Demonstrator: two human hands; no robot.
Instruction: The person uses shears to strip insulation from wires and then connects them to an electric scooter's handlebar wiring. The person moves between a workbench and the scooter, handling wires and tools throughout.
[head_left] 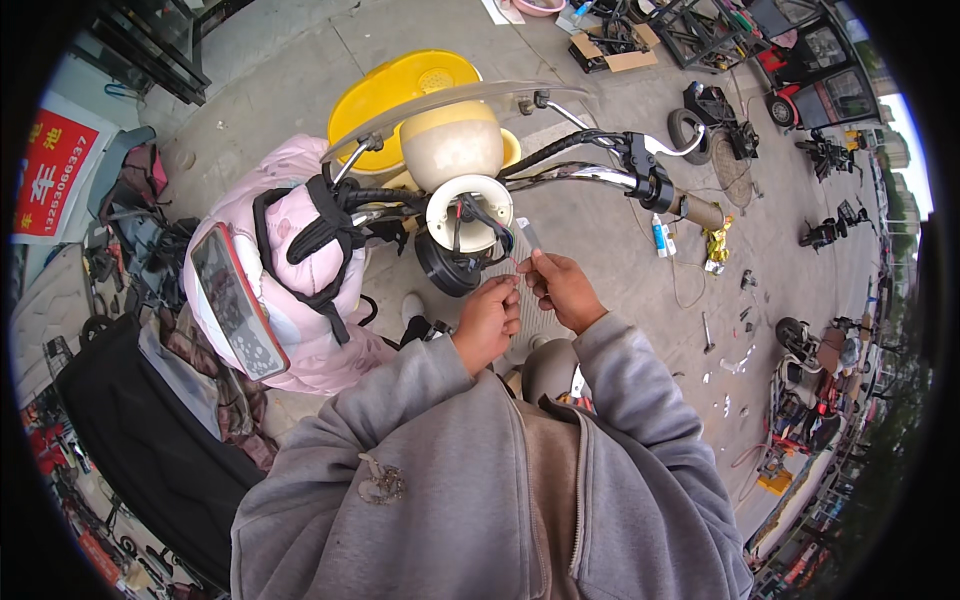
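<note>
Both my hands are closed in front of an electric scooter's handlebar. My left hand (487, 325) pinches a thin wire (517, 268) at its fingertips. Close beside it, my right hand (562, 290) pinches the same thin wiring from the right, and a flat pale strip (529, 233) sticks up from its fingers. The wires run from a round cream housing (434, 214), open towards me, with a dark wire bundle (468, 212) inside. Below the housing hangs a round black part (447, 268). My fingers hide the wire ends.
A pink padded cover (300, 240) with a clear-windowed pouch (238, 298) wraps the left handlebar. The right grip (700, 211) is bare brown. A yellow basin-like piece (380, 85) lies beyond. On the floor to the right are a blue-and-white bottle (659, 236), a hammer-like tool (708, 332) and a tire (687, 136).
</note>
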